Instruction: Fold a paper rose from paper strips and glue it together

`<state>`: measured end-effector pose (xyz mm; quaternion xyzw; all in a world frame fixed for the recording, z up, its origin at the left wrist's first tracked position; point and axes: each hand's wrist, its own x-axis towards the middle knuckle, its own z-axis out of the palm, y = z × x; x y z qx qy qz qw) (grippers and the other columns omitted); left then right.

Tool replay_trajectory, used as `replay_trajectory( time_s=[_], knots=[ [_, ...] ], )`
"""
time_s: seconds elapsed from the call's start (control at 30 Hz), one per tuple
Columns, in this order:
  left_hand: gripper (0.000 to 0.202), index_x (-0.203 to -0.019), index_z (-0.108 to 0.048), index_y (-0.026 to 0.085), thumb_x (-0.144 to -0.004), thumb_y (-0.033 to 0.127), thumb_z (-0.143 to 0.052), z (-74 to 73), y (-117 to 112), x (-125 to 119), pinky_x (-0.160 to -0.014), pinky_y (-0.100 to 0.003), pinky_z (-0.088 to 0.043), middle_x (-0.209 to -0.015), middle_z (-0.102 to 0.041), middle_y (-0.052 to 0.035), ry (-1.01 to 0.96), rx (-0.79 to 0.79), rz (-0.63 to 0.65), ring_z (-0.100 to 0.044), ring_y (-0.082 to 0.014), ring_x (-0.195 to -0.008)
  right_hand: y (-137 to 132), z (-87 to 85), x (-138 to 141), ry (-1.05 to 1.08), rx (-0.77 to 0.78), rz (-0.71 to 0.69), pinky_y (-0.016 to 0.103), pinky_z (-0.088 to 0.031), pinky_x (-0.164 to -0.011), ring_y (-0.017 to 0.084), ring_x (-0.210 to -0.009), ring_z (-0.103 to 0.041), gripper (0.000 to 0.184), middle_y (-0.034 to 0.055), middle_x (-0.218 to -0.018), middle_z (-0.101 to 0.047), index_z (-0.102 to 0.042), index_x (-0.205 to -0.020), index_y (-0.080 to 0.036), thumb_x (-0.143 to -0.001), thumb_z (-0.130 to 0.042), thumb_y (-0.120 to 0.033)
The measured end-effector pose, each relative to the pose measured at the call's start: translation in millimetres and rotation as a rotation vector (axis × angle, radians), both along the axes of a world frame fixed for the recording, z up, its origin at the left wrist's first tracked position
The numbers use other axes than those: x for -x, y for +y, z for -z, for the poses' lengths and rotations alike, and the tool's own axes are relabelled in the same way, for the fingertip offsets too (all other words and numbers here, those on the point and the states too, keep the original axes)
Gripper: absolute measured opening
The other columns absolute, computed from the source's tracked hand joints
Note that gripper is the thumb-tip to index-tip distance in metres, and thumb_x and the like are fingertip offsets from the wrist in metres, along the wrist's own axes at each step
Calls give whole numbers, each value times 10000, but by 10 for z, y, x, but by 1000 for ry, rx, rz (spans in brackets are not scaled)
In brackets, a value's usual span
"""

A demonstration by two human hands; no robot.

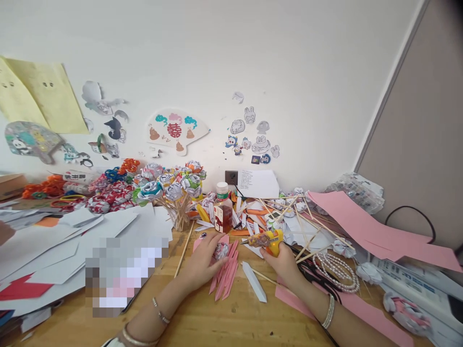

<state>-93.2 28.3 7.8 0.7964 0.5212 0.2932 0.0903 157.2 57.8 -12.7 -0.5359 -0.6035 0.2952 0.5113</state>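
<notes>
My right hand (284,262) grips a yellow hot glue gun (275,241), whose nozzle points left toward my other hand. Curled around a small white and pink paper flower (221,250), my left hand (202,262) rests low over the table, partly covering the flower. Folded pink paper strips (224,277) lie fanned out just under and beside the left thumb. To their right is a single folded white strip (253,282). Behind the left hand stands a bottle with a white cap (222,193), and a clear jar of reddish-brown contents (226,217) is in front of it.
Finished paper flowers on sticks (173,190) crowd the back left. White paper sheets (72,241) cover the left side, where another hand (5,233) shows at the edge. Loose sticks (307,231), a bead string (336,272) and pink sheets (361,221) clutter the right.
</notes>
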Motion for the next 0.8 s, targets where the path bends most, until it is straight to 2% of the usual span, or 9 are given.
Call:
replay_trajectory(
  time_s=[0.1,0.17,0.23,0.37,0.5,0.63,0.8],
  knots=[
    [500,-1242,-522,161,-813,411,-580,59,56,-13,-983,-523,-417,-1257,-571,-165,2,5,-137,-518,-329,-1170,10,16,-1,-13,-8,4,332,-512,-653,259,-727,-661,271,88,-775,-721,-669,-759,-153,-626,-662,-390],
    [392,-1122,-603,170,-816,415,-578,85,86,-10,-942,-505,-444,-1149,-627,-142,20,-4,-150,-567,-314,-1084,17,20,-1,-28,0,19,330,-505,-635,256,-703,-655,268,88,-749,-714,-661,-739,-152,-616,-660,-391],
    [326,-1051,-635,186,-810,401,-589,87,103,4,-907,-480,-464,-1078,-646,-117,45,-23,-111,-587,-295,-1024,21,21,0,-38,10,35,330,-498,-619,257,-687,-650,267,90,-730,-710,-651,-715,-154,-604,-663,-397],
    [374,-1103,-613,221,-760,363,-663,70,104,40,-895,-469,-468,-1105,-624,-107,61,-96,-23,-575,-289,-1030,23,24,1,-40,5,30,326,-491,-607,252,-677,-642,287,93,-728,-705,-640,-711,-154,-604,-662,-420],
    [462,-1227,-519,271,-785,259,-651,92,86,46,-974,-449,-448,-1238,-557,-96,-31,-134,67,-533,-265,-1147,22,27,0,-53,5,43,320,-484,-597,246,-662,-634,279,84,-714,-697,-637,-707,-153,-618,-659,-417],
    [599,-1346,-371,290,-809,244,-630,110,55,29,-1033,-452,-415,-1327,-473,-109,-103,-219,37,-456,-268,-1256,7,3,2,-27,-17,26,307,-484,-590,233,-650,-630,254,62,-699,-697,-642,-700,-164,-624,-667,-405],
    [459,-1242,-441,265,-818,238,-615,74,21,26,-983,-436,-459,-1247,-487,-110,-165,-354,6,-503,-259,-1195,-21,-49,6,-28,-11,43,291,-479,-584,220,-646,-624,235,50,-688,-696,-640,-687,-175,-616,-664,-398]
  ],
)
